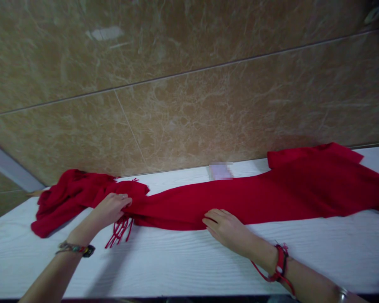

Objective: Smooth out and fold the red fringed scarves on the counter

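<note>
A long red scarf (236, 202) with fringed ends lies stretched across the white table (164, 265). Its left part is bunched, and its right part spreads wide with a folded corner near the wall. My left hand (112, 206) is closed on the gathered cloth, just above some hanging fringe (120, 231); its fingertips are partly hidden. Farther right, my right hand (224, 229) rests on the scarf's near edge with the fingers stretched out over the cloth. Whether the bunched red cloth (72, 193) at the left is the same piece, I cannot tell.
Behind the table stands a brown marbled tile wall (189, 109). A small pale, blurred item (221, 171) lies between the scarf and the wall. At the left a pale frame strip (12, 166) meets the table's corner. The table's front edge runs along the bottom.
</note>
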Available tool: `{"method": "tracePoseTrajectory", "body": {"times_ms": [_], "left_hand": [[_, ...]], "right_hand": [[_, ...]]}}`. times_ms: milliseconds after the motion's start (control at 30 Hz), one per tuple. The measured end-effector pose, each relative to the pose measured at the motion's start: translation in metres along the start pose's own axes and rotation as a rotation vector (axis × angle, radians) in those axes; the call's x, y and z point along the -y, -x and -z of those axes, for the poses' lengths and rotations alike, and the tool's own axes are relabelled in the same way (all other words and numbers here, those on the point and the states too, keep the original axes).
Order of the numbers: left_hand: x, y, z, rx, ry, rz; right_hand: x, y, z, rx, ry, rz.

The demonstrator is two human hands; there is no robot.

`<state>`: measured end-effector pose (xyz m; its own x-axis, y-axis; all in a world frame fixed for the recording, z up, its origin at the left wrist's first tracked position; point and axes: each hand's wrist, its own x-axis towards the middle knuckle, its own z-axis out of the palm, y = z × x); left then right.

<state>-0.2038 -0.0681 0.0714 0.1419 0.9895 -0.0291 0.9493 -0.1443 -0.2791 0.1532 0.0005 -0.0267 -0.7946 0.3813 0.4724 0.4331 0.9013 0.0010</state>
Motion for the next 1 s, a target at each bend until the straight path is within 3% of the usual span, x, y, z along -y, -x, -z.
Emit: {"method": "tracePoseTrajectory", "body": {"times_ms": [133,300,433,533,633,1000], "left_hand": [[0.003,0.022,-0.016,0.021,-0.062,0.053],[-0.014,0.023,-0.023,-0.095,-0.100,0.108],[-0.055,0.011,-0.011,-0.138,0.117,-0.108],[-0.091,0.001,-0.006,-0.071,0.244,-0.277],[-0.112,-0.008,-0.008,-0.019,0.244,-0.324],[-0.111,-0.016,-0.025,-0.080,0.164,-0.321]], "right_hand": [[0.000,0.000,0.001,0.009,0.017,0.007],[0.001,0.000,0.001,0.006,0.040,0.026],[0.001,0.001,0.002,-0.007,0.050,0.060],[0.000,0.001,0.004,0.013,0.086,0.114],[-0.003,0.003,0.006,-0.015,0.121,0.150],[0.003,0.006,0.012,-0.042,0.095,0.087]]}}
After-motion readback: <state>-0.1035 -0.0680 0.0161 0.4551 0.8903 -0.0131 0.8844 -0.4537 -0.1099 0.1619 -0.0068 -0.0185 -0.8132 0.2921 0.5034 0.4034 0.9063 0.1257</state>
